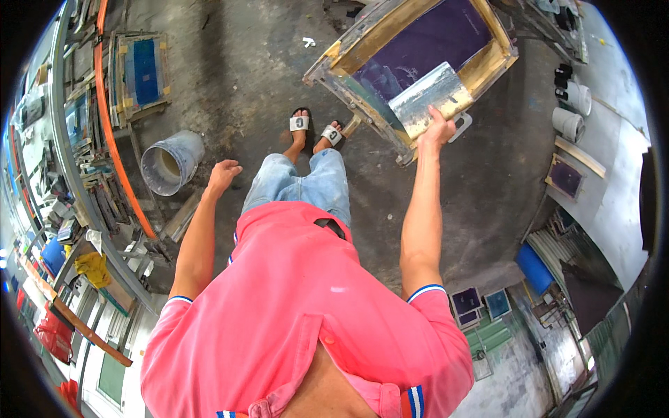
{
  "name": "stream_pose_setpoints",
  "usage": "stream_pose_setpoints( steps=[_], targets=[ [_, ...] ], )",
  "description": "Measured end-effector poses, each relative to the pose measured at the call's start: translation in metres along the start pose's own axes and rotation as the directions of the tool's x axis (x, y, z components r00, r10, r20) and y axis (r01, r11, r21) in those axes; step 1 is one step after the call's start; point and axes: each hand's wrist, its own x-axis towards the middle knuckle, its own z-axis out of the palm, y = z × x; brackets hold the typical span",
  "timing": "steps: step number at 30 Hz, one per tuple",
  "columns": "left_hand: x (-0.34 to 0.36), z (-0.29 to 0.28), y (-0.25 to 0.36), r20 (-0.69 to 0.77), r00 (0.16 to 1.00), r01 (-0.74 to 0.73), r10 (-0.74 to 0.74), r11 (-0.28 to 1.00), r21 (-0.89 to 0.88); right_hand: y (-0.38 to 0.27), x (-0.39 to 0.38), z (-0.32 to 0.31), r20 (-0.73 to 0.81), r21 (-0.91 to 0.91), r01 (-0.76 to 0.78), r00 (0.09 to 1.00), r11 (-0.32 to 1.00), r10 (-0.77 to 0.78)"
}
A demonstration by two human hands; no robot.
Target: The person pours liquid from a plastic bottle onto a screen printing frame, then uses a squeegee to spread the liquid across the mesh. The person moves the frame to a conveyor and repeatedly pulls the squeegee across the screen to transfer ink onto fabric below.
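A: Hands?
B: Right hand (pixel 436 130), arm outstretched, pinches silver tool (pixel 429 97) over framed screen (pixel 367 42); left hand (pixel 223 176) hangs, fingers loosely curled, near bucket (pixel 187 148);
A: Edges, room?
B: Grey floor (pixel 240 90) separates bucket from screen edge.

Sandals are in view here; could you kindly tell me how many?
2: left sandal on the left foot; right sandal on the right foot, nearer the frame. No others show, though some may be hidden.

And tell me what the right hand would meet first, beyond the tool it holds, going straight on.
Probably the purple screen: the right hand points across the metal tool toward it, though depth is unclear from this view.
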Motion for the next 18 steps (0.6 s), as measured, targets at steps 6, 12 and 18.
stream_pose_setpoints(
  steps=[6,12,18],
  targets=[
    [0.014,0.006,-0.003,0.018,1.000,-0.015,0.016,1.000,-0.016,0.000,-0.007,-0.024,0.303,-0.716,0.303,0.947,0.629,-0.110],
    [0.012,-0.008,0.011,0.028,1.000,-0.005,0.005,1.000,-0.003,0.036,-0.031,0.015,0.735,-0.660,0.750,0.656,0.043,-0.172],
    [-0.002,-0.027,0.043,-0.109,0.989,-0.103,0.105,0.994,0.026,0.028,-0.028,0.016,0.674,-0.719,0.694,0.679,-0.046,-0.290]
  ],
)
